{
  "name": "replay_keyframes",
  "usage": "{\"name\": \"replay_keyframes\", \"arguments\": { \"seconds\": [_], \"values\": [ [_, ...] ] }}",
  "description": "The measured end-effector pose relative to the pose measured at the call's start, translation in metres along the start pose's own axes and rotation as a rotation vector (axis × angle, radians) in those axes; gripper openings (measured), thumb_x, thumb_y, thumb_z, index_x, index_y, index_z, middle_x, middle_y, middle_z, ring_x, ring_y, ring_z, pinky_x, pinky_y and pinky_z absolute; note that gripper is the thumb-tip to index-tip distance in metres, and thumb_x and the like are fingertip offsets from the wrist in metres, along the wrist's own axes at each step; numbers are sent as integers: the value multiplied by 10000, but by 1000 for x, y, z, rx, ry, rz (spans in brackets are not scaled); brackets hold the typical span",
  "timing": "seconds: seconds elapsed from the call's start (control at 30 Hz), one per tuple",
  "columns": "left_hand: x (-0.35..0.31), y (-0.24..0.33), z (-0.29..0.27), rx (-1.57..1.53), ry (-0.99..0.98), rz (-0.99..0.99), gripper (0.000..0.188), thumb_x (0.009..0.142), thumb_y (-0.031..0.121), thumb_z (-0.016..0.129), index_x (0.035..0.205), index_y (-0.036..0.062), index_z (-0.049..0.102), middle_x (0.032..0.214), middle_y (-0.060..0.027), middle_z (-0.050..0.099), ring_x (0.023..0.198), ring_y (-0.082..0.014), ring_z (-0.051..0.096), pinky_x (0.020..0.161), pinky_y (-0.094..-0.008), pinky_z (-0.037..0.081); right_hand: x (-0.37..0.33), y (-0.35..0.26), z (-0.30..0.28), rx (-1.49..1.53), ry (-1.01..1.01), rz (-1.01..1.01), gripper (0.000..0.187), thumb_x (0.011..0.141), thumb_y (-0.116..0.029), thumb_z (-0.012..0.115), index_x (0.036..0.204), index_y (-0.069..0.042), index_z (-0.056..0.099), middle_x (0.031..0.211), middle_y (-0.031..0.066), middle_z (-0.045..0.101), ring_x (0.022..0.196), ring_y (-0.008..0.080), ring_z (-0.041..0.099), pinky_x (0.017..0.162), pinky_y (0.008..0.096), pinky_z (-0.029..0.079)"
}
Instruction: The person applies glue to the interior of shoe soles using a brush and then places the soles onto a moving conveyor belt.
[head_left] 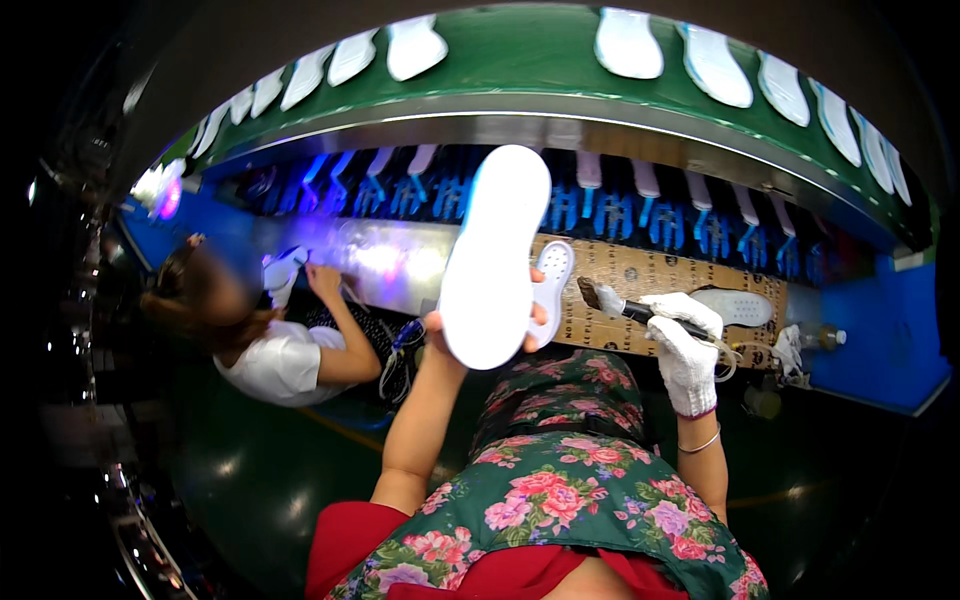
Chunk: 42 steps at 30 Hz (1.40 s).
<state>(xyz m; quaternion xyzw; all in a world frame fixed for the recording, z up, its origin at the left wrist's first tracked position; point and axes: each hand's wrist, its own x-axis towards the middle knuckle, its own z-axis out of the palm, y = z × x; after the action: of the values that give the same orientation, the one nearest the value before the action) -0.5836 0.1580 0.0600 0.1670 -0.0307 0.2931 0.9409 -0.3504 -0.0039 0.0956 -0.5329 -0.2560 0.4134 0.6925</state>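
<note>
My left hand [437, 336], bare, is closed around the edges of a white shoe sole [495, 258] and holds it up, smooth face toward me. Its fingertips show along the sole's right edge. Behind them a smaller-looking white sole with holes [555, 268] is partly hidden; whether it rests on the bench or touches my fingers I cannot tell. In a white knit glove, my right hand [686, 355] grips a brush [636, 311] with a black handle and dark bristle tip, pointing left toward the soles. A clear thin tube [732, 362] hangs by that hand.
Cardboard [620, 270] covers part of the metal bench [395, 255]; another pale sole [735, 307] lies on its right. Several white soles line a green conveyor belt [520, 60] above blue racks [614, 215]. A co-worker [285, 350] sits at left. A bottle [828, 338] stands far right.
</note>
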Motion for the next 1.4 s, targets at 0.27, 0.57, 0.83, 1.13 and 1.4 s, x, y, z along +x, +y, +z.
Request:
{"name": "replay_keyframes", "arguments": {
  "seconds": [0.27, 0.57, 0.83, 1.13, 1.4],
  "values": [
    [170, 64, 16, -116, -132, 44, 980, 861, 650, 559, 1490, -8, 197, 1447, -362, 257, 1244, -482, 445, 968, -501, 509, -10, 52, 1, 119, 179, 88, 195, 788, 59, 710, 983, 53, 709, 920, 127, 714, 738, 139, 661, 670, 244, 535],
    [244, 61, 1, -348, 388, 140, 687, 1019, 262, 410, 1465, -131, 66, 1506, -299, 246, 1402, -401, 301, 1145, -479, 333, -6, 69, 4, 35, 267, 85, 197, 795, 38, 724, 992, 30, 721, 880, 85, 714, 708, 104, 635, 640, 225, 506],
    [213, 66, 13, 239, 278, 46, 487, 972, 234, 508, 1324, -89, 411, 1312, -240, 497, 1195, -330, 521, 1009, -438, 456, -2, 73, 15, 23, 279, 142, 192, 800, 32, 721, 992, 43, 715, 877, 89, 711, 713, 119, 639, 656, 235, 513],
    [228, 202, -73, 2204, 493, 493, 273, 907, 196, 603, 1065, -23, 639, 890, -129, 688, 846, -234, 678, 671, -395, 564, 1, 97, 32, -40, 240, 204, 179, 798, 13, 727, 976, 33, 721, 874, 73, 711, 737, 119, 649, 682, 239, 529],
    [222, 293, -120, 2558, 775, 497, 239, 885, 179, 619, 1045, 5, 659, 932, -135, 681, 875, -281, 664, 711, -421, 548, 15, 98, 44, -79, 280, 188, 191, 804, 21, 703, 992, 52, 697, 814, 99, 695, 639, 150, 625, 587, 250, 491]
  ]
}}
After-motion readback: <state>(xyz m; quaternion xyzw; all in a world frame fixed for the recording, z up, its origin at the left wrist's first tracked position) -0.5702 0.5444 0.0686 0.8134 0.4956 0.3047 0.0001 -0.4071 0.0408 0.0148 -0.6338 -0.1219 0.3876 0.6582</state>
